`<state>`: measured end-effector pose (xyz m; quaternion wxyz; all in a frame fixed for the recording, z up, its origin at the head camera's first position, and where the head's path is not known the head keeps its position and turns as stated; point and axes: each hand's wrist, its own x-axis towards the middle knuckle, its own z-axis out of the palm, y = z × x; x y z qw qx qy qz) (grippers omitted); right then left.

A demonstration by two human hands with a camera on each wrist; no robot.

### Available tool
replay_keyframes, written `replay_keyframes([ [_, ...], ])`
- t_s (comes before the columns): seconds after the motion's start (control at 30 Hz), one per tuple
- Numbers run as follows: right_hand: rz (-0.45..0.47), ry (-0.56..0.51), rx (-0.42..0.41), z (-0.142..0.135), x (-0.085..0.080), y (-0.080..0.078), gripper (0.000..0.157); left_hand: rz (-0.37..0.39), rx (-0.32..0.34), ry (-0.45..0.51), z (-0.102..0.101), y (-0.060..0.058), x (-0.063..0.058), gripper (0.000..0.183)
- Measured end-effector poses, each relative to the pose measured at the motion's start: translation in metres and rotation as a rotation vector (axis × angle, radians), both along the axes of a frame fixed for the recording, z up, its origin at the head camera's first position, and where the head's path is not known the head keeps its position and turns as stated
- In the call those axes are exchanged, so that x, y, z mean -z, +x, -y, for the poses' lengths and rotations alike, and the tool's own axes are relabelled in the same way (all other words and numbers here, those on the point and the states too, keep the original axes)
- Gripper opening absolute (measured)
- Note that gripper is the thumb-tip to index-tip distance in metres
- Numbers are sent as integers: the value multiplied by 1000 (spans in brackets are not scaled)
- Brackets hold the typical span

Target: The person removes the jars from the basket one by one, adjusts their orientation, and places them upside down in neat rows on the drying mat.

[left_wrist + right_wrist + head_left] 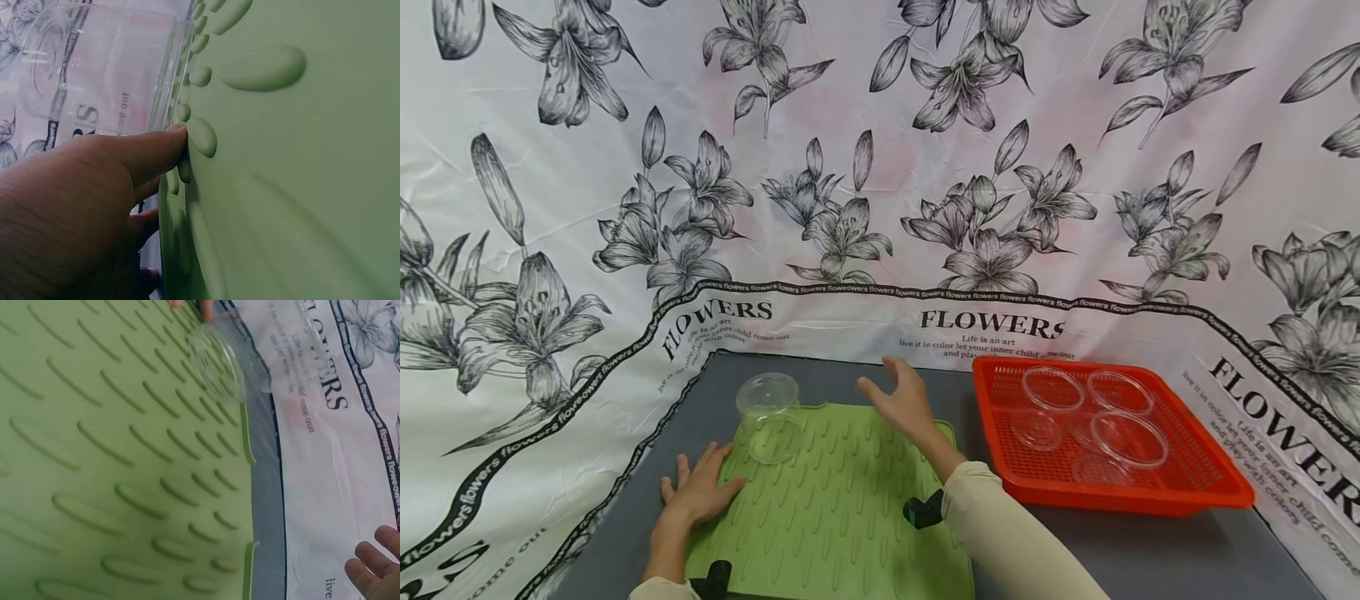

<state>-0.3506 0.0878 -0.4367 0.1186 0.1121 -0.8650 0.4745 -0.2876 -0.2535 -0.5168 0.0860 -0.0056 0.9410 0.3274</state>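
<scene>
A clear plastic cup (769,417) stands upside down, rim on the green ridged mat (842,500), near its back left corner. My left hand (696,492) rests at the mat's left edge just in front of the cup, fingers spread and holding nothing. In the left wrist view the thumb of this left hand (94,169) touches the mat close to the cup's rim. Over the back right part of the mat, my right hand (904,404) is raised with thumb and fingers apart. Nothing is in it. The right wrist view catches only its fingertips (369,562).
A red perforated plastic basket (1112,498) stands on the grey table (940,379) to the right of the mat. It holds three clear cups (1129,437), rims up. A white flower-print cloth (850,325) hangs behind and along both sides.
</scene>
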Motion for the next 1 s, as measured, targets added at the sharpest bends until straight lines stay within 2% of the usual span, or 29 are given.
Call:
replay_keyframes([
  [0.33, -16, 2, 29, -21, -9, 0, 66, 4, 4, 8, 1, 1, -2, 78],
  [0.6, -44, 44, 63, -40, -16, -5, 65, 3, 4, 10, 0, 4, -6, 79],
  [1.0, -38, 106, 124, -72, -27, -6, 67, 19, 14, 20, -1, 6, -8, 80],
])
